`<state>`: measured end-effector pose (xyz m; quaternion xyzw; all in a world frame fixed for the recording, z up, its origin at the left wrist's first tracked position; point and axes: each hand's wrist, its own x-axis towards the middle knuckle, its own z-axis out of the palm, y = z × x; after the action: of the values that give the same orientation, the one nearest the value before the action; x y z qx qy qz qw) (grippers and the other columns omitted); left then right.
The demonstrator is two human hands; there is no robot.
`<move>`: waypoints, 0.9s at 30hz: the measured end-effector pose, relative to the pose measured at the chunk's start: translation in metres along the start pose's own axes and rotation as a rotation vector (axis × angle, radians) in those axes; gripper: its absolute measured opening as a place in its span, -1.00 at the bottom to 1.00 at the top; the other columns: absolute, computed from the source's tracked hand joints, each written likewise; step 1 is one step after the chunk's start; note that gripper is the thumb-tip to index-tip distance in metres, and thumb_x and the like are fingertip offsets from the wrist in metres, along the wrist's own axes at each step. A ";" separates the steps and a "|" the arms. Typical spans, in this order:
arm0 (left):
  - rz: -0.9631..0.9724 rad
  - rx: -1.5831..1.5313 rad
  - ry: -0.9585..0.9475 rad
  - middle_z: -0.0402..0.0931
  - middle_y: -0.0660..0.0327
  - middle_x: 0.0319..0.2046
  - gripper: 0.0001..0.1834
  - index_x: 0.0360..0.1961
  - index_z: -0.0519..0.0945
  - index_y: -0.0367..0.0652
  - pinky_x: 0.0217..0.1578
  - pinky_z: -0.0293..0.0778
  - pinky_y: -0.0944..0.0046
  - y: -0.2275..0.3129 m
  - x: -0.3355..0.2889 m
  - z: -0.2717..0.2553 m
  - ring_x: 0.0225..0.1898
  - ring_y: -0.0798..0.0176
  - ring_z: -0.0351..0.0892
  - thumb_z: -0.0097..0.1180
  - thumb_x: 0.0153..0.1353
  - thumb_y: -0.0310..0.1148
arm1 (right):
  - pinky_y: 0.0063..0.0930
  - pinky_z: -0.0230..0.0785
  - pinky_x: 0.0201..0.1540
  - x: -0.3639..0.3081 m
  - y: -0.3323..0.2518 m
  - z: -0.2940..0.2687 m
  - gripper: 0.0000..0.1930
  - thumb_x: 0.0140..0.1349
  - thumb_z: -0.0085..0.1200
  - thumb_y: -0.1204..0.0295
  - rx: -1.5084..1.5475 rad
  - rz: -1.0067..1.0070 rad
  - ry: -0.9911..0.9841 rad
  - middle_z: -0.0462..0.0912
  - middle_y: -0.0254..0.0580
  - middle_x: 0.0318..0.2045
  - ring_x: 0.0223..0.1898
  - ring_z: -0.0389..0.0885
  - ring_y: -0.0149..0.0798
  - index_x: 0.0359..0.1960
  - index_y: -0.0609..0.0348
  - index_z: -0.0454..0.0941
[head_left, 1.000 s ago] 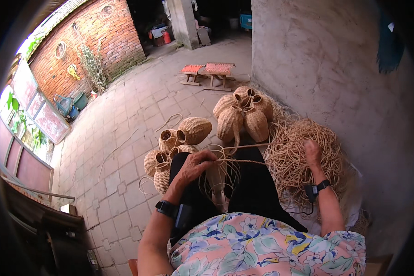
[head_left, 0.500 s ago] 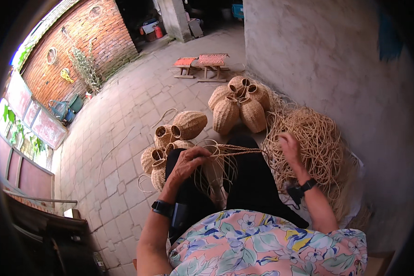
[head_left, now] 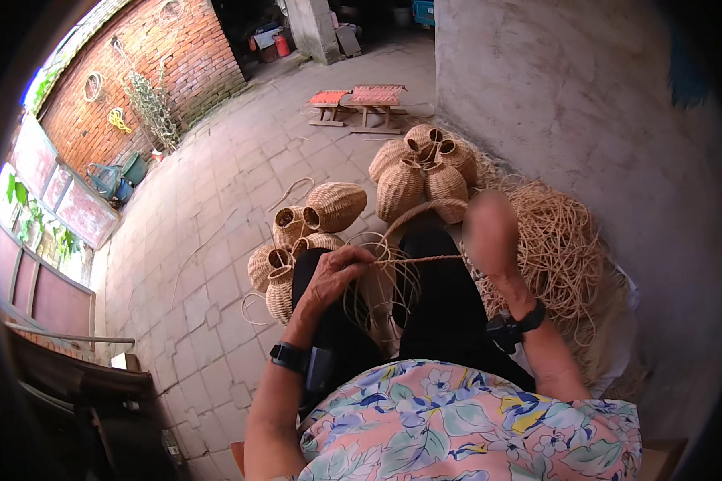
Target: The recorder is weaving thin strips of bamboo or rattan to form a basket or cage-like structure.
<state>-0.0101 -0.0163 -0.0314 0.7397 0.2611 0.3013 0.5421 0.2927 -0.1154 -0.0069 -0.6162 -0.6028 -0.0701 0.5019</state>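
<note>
My left hand (head_left: 335,272) pinches the start of a woven piece (head_left: 377,293) of thin rattan strands over my lap. My right hand (head_left: 489,228), blurred with motion, grips a rattan strand (head_left: 421,259) stretched taut between both hands; the strand loops up in an arc above my knees. A big tangled heap of loose rattan (head_left: 557,248) lies by my right arm. Finished woven vase-shaped baskets (head_left: 333,207) lie on the paving by my left knee, and another cluster of baskets (head_left: 421,168) stands ahead against the wall.
A grey plastered wall (head_left: 586,104) rises on the right. Two low wooden stools (head_left: 361,103) stand farther ahead on the paved yard (head_left: 217,232). A brick wall (head_left: 176,64) with plants and buckets closes the far left. A dark bench edge (head_left: 72,393) sits at lower left.
My right hand left the rattan heap, swung in toward my lap and now pulls a strand tight. My left hand stayed on the woven piece.
</note>
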 end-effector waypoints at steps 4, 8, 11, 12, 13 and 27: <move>0.010 0.012 -0.017 0.64 0.23 -0.27 -0.78 -0.16 0.68 -0.28 -0.09 0.50 0.34 -0.001 0.005 0.002 -0.19 0.37 0.59 0.15 0.19 -0.46 | -0.10 0.34 0.15 -0.008 -0.013 -0.006 -0.56 0.09 0.32 0.46 -0.246 -0.205 -0.013 0.55 -0.07 0.07 0.07 0.52 0.02 0.04 0.20 0.53; -0.025 -0.016 -0.037 0.65 0.23 -0.26 -0.78 -0.16 0.67 -0.29 -0.09 0.50 0.35 -0.001 0.007 0.001 -0.18 0.38 0.59 0.16 0.19 -0.46 | -0.10 0.37 0.14 -0.033 -0.043 0.023 -0.60 0.11 0.29 0.49 0.072 -0.286 -0.249 0.59 -0.09 0.01 0.05 0.55 0.04 0.02 0.14 0.56; -0.026 -0.007 -0.031 0.65 0.23 -0.27 -0.78 -0.16 0.67 -0.29 -0.08 0.50 0.35 0.000 0.005 -0.001 -0.17 0.38 0.59 0.15 0.19 -0.46 | -0.24 0.50 -0.11 -0.043 -0.053 0.040 -0.65 0.14 0.24 0.51 0.374 -0.165 -0.395 0.65 -0.07 -0.16 -0.15 0.65 0.01 0.00 0.14 0.59; -0.017 0.004 -0.034 0.65 0.23 -0.27 -0.79 -0.16 0.67 -0.29 -0.08 0.50 0.35 0.001 0.004 -0.001 -0.18 0.38 0.60 0.15 0.19 -0.46 | -0.28 0.53 -0.20 -0.044 -0.054 0.044 -0.66 0.15 0.23 0.51 0.485 -0.096 -0.460 0.66 -0.07 -0.21 -0.22 0.68 -0.01 -0.01 0.13 0.59; -0.009 0.012 -0.039 0.65 0.23 -0.28 -0.79 -0.17 0.67 -0.29 -0.07 0.50 0.35 0.002 0.004 -0.002 -0.18 0.38 0.60 0.15 0.20 -0.46 | -0.30 0.52 -0.28 -0.046 -0.054 0.046 -0.67 0.14 0.22 0.53 0.452 -0.168 -0.416 0.65 -0.08 -0.27 -0.29 0.67 -0.02 -0.03 0.14 0.59; -0.051 0.375 0.092 0.64 0.14 -0.41 -0.78 -0.31 0.65 -0.27 -0.25 0.54 0.27 0.032 0.012 0.019 -0.35 0.30 0.65 0.32 0.13 -0.33 | -0.24 0.49 -0.42 -0.045 -0.045 0.052 -0.86 0.10 0.19 0.53 0.126 -0.404 -0.413 0.52 -0.19 -0.49 -0.42 0.64 -0.08 -0.31 0.13 0.51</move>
<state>0.0141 -0.0289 -0.0035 0.8062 0.3559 0.2672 0.3898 0.2168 -0.1194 -0.0397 -0.4527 -0.8059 -0.0040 0.3816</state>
